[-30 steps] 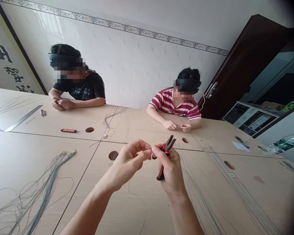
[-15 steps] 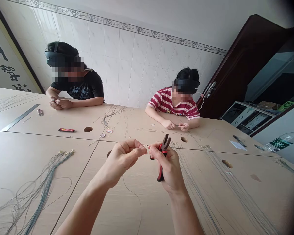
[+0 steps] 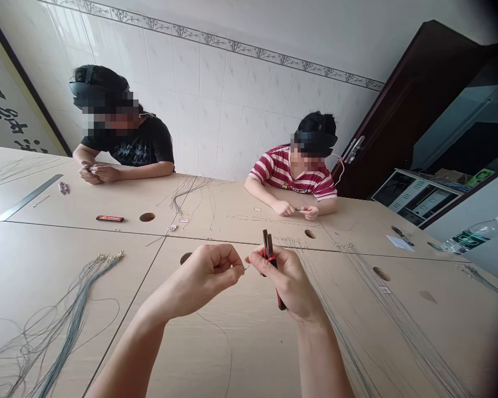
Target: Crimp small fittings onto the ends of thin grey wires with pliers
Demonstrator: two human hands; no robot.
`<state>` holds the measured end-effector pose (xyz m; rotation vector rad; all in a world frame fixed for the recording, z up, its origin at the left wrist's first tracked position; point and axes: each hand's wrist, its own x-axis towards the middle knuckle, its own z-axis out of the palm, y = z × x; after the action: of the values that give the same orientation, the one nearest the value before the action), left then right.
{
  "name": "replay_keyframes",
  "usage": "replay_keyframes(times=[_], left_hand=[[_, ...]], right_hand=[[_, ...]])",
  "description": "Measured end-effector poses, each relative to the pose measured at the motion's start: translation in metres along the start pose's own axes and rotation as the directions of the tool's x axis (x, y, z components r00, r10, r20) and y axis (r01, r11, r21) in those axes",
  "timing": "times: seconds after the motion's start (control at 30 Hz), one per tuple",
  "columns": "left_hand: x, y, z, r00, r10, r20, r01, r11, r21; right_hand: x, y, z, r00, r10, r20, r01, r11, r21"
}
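My left hand (image 3: pixel 209 276) is closed in a pinch on the end of a thin cord (image 3: pixel 229 348), whose length trails down over the table below. Close by, my right hand (image 3: pixel 284 276) holds pliers (image 3: pixel 268 246) with red and black handles, their jaws pointing up and slightly apart. The thumb and forefinger of that hand also pinch near the cord's tip, where a small loop shows between the two hands. Exactly what sits at the tip is too small to make out.
A bundle of grey-green cords (image 3: pixel 77 315) with metal ends lies at left; more cords (image 3: pixel 402 315) stretch across the right. Two people sit opposite, hands on the table (image 3: pixel 182 359). A red-black box cutter (image 3: pixel 110 219), a steel ruler (image 3: pixel 27 199) and a water bottle (image 3: pixel 477 236) lie around.
Both hands have moved slightly lower. The pliers have turned in my right hand, so their jaws stand more upright and look narrower. The view has shifted a little.
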<state>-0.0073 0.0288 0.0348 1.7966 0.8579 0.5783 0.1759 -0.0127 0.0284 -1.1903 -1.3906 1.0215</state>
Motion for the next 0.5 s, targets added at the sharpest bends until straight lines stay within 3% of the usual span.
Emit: replay_keyframes(times=[0.23,0.5], left_hand=[[0.001,0.001,-0.001,1.0,0.016,-0.021,-0.016,1.0,-0.009],[0.002,0.01,-0.002,0.988,0.038,-0.148,-0.039,0.999,-0.002]], right_hand=[[-0.002,-0.002,-0.002,0.999,-0.017,0.031,0.02,0.996,-0.088],[-0.003,0.0,-0.003,0.999,-0.03,-0.024,0.029,0.998,-0.054]])
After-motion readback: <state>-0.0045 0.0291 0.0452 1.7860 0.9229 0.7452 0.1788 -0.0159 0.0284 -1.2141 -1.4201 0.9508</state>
